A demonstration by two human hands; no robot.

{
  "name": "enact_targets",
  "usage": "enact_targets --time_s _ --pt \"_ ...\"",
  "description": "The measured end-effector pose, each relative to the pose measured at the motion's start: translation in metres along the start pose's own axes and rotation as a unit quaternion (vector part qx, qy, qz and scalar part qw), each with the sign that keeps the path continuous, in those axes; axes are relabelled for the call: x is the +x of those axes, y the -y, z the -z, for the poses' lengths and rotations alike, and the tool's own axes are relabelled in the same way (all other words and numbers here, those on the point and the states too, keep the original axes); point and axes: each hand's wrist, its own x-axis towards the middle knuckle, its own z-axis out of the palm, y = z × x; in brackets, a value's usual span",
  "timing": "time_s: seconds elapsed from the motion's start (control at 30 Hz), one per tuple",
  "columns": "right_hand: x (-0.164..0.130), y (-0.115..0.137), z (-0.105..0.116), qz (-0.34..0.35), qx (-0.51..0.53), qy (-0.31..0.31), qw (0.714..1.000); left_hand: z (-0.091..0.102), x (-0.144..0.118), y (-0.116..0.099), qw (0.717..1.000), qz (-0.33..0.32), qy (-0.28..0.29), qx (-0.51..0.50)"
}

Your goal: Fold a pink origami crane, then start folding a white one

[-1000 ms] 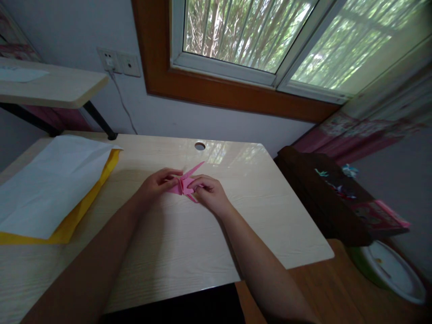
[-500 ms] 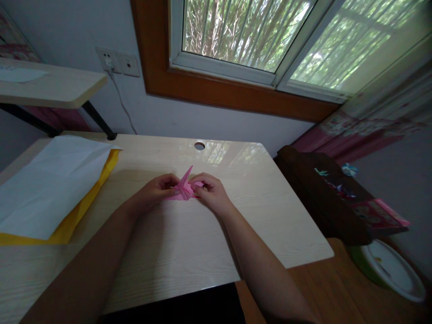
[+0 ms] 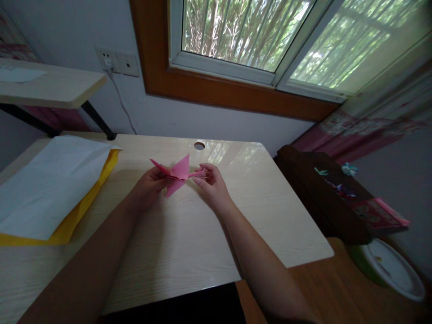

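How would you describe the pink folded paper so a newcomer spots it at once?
Find the pale wooden desk under the window. Near its middle, the left hand and right hand hold the pink folded paper: small, pointed, unlike the flat white sheet lying left.

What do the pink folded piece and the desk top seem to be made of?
Pink folded piece: thin matte paper, going by its sharp creases and stiff pointed flaps; the left hand and right hand pinch it at either end. Desk top: probably glossy pale wood-grain laminate, since it mirrors the window light; solid wood cannot be ruled out.
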Motion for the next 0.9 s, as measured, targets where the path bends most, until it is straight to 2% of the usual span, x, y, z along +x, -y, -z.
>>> enact_targets --time_s 0.2,0.43,0.67,0.77,0.9 --pt "-0.004 -0.001 -0.007 -0.015 0.090 0.011 0.996 -0.005 -0.001 0.001 1.000 0.010 -0.005 0.010" --pt "-0.007 -0.003 -0.009 -0.019 0.041 0.080 0.996 -0.008 0.002 0.007 1.000 -0.007 -0.016 0.024" --pt "-0.008 0.001 -0.013 0.000 0.022 -0.006 1.000 -0.004 0.002 0.016 0.998 -0.021 0.008 0.056" --pt "-0.008 0.002 -0.012 0.002 0.016 0.006 1.000 -0.004 0.002 0.015 0.999 -0.029 0.010 0.041" --pt "-0.007 0.001 -0.008 0.024 -0.042 0.035 0.998 -0.005 0.003 0.013 0.998 -0.067 0.010 0.019"
